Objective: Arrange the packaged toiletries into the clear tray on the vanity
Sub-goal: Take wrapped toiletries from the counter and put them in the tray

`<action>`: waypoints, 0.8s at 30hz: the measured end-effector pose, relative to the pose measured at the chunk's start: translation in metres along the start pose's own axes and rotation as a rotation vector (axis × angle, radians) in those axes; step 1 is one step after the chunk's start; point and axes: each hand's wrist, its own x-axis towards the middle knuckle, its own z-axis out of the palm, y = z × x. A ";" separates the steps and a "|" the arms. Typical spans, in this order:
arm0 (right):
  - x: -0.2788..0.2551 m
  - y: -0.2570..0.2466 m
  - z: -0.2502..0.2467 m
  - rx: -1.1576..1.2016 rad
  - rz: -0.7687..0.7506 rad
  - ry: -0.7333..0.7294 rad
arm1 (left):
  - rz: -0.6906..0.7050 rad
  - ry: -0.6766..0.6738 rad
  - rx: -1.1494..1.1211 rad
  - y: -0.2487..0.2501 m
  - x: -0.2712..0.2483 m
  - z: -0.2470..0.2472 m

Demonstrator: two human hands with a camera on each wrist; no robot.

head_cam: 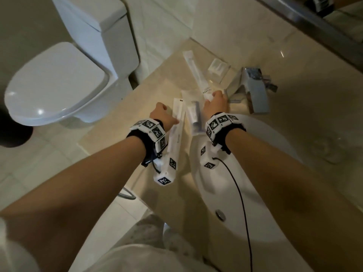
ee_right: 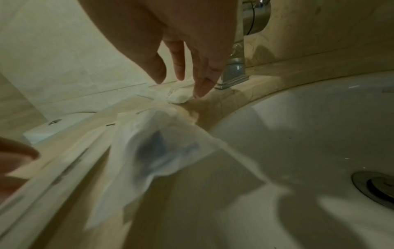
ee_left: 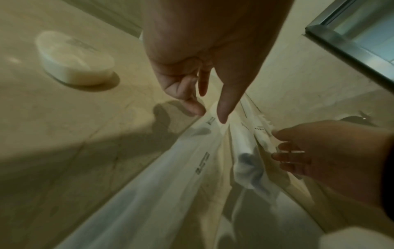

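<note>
Several white packaged toiletries lie on the beige vanity [head_cam: 125, 122]. My left hand [head_cam: 172, 120] hovers with straight fingers over a long flat packet [head_cam: 177, 124]; its index tip [ee_left: 222, 119] nearly touches that packet [ee_left: 170, 168]. Beside it lies a packet with a dark item [head_cam: 193, 114] inside. My right hand [head_cam: 213, 96] reaches with straight fingers [ee_right: 200, 91] onto a small white packet [ee_right: 179, 98] at the near end of another long packet [head_cam: 194, 71]. The clear tray [head_cam: 224, 75] stands behind, by the wall, with a small sachet [head_cam: 217, 66] in it.
A chrome faucet [head_cam: 253, 91] stands just right of my right hand. The white basin [head_cam: 265, 193] lies below my right forearm. A white oval soap-like piece [ee_left: 74, 59] sits on the counter to the left. The toilet [head_cam: 59, 85] stands beyond the counter's left edge.
</note>
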 end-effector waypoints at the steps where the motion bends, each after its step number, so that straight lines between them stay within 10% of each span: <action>1: 0.005 0.000 0.002 -0.002 0.012 -0.010 | -0.003 -0.007 0.020 0.000 0.003 0.000; 13: 0.027 0.006 0.008 -0.054 0.095 -0.156 | 0.062 -0.033 0.173 0.004 0.021 0.005; 24: 0.011 -0.002 -0.028 0.376 0.063 -0.053 | 0.092 0.207 -0.244 0.021 0.017 -0.014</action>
